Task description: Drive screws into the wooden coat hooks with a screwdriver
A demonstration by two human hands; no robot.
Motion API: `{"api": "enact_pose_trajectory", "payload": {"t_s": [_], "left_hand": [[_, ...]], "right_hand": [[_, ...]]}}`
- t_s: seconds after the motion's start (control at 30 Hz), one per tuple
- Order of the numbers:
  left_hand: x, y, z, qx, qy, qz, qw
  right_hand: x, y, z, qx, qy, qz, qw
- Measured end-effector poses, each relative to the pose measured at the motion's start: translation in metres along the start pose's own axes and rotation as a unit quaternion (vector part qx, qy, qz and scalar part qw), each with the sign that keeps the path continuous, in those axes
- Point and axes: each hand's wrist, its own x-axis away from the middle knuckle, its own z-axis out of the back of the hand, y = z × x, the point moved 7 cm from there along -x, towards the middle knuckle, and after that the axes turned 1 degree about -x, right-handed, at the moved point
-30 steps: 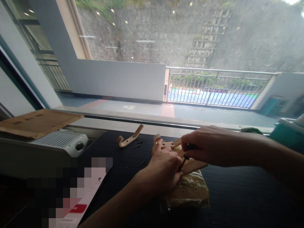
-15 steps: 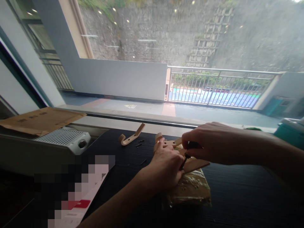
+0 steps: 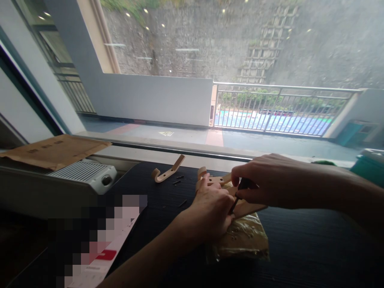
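Observation:
With closed fingers, my right hand (image 3: 264,180) grips the dark handle of a screwdriver (image 3: 235,205). Its shaft slants down toward a light wooden board (image 3: 247,209); the tip is hidden by my left hand. My left hand (image 3: 214,204) presses down and curls over wooden pieces, among them a curved wooden hook (image 3: 216,180) with dark holes. Beneath them lies a clear plastic bag (image 3: 246,240) with something brownish inside. Farther left, a second wooden hook (image 3: 168,173) rests on the table, beside several dark screws (image 3: 177,182).
The work surface is a dark wood-grain table (image 3: 300,248) against a window sill. On the left stands a white slatted appliance (image 3: 87,172) with a brown paper envelope (image 3: 60,150) on top. A partly blurred pink-white sheet (image 3: 111,244) is at the lower left. A teal object (image 3: 367,168) stands at the right.
The whole view has shifted slightly to the right. My right hand has turned the screwdriver handle a little, with its grip kept. My left hand stays on the wooden pieces.

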Motion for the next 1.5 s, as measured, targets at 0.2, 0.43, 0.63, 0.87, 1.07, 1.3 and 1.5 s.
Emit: {"api": "enact_pose_trajectory", "payload": {"t_s": [0.2,0.43,0.63,0.87,1.07,1.3,1.5], "left_hand": [[0.000,-0.001,-0.001,-0.011,0.014,-0.008,1.000],[-0.001,-0.002,-0.002,0.005,0.001,0.006,1.000],[-0.001,-0.002,-0.003,-0.003,-0.008,0.013,1.000],[0.000,-0.001,-0.001,-0.010,0.002,0.002,1.000],[0.000,-0.002,-0.003,-0.003,-0.011,0.011,1.000],[0.000,0.000,-0.001,-0.025,0.011,-0.004,1.000],[0.000,-0.002,-0.004,-0.019,0.001,0.000,1.000]], "right_hand": [[-0.003,0.003,-0.006,-0.025,0.009,0.027,0.999],[-0.001,0.009,-0.008,-0.024,-0.005,0.002,1.000],[0.000,0.001,0.000,0.002,-0.017,0.010,1.000],[-0.006,0.005,-0.006,-0.009,0.001,0.009,1.000],[-0.002,0.005,-0.002,0.008,-0.006,-0.010,1.000],[0.001,-0.002,0.000,-0.007,-0.021,0.016,1.000],[-0.001,0.000,-0.004,-0.022,-0.009,0.010,1.000]]}}
